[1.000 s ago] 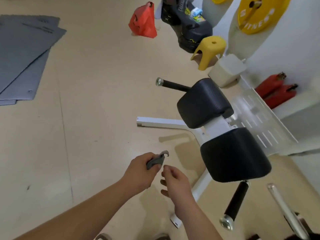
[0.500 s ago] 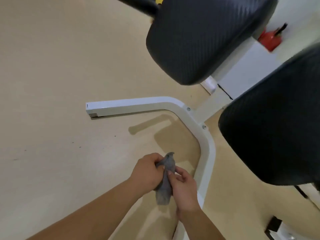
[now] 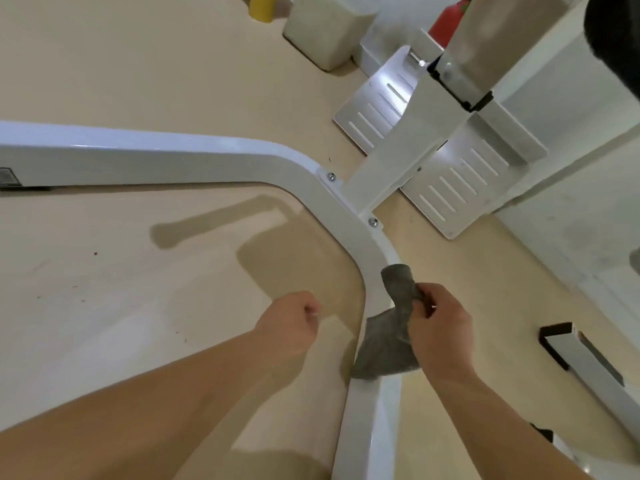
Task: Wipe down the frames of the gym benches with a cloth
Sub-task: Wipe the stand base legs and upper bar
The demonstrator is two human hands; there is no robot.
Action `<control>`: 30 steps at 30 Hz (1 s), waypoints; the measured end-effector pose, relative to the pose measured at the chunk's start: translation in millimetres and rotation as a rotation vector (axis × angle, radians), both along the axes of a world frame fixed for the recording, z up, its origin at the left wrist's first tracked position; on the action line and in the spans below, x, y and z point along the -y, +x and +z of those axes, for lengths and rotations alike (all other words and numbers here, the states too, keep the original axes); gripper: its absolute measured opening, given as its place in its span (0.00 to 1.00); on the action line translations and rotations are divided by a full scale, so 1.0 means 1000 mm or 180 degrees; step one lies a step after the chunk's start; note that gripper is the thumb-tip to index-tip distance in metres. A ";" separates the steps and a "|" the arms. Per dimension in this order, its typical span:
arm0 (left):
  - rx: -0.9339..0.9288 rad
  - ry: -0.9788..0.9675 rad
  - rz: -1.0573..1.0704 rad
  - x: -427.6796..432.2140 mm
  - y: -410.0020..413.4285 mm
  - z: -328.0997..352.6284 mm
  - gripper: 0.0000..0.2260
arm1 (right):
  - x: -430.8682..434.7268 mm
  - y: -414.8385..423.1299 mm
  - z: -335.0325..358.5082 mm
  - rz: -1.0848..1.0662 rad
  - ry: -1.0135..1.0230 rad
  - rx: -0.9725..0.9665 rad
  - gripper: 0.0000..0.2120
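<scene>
The bench's white curved base frame (image 3: 214,161) lies on the beige floor, bending from the left edge down to the bottom centre. A white upright post (image 3: 405,147) rises from its bend. My right hand (image 3: 438,323) grips a grey cloth (image 3: 384,344) that hangs over the lower leg of the frame. My left hand (image 3: 289,323) hovers over the floor just left of that leg, fingers curled, holding nothing.
A slotted metal foot plate (image 3: 446,188) lies behind the post. A cream box (image 3: 329,26), a yellow stool leg (image 3: 263,6) and a red object (image 3: 448,20) stand at the back. Another white bar with a black cap (image 3: 581,355) lies at right. A black pad (image 3: 613,32) fills the top right corner.
The view has dropped much closer to the frame. My left hand has let go of the cloth and moved left. My right hand now holds the cloth alone, over the frame leg.
</scene>
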State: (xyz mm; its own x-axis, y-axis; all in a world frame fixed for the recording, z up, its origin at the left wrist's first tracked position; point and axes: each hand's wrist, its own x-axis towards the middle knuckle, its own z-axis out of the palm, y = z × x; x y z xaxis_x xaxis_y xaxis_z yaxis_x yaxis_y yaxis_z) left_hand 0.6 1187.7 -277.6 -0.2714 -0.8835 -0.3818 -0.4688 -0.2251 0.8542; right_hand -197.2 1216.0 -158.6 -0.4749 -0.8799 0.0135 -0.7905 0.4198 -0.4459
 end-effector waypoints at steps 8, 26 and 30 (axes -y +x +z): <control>0.2182 -0.0532 -0.1901 -0.002 0.046 -0.058 0.28 | -0.023 -0.015 -0.118 0.0634 0.1061 -0.0676 0.25; 0.2256 -0.0752 -0.2100 -0.006 0.064 -0.095 0.34 | 0.039 -0.043 -0.118 0.1928 0.1564 -0.2224 0.45; 0.2148 -0.0731 -0.2120 -0.006 0.066 -0.101 0.34 | 0.037 -0.046 -0.106 0.2329 0.1703 -0.2379 0.43</control>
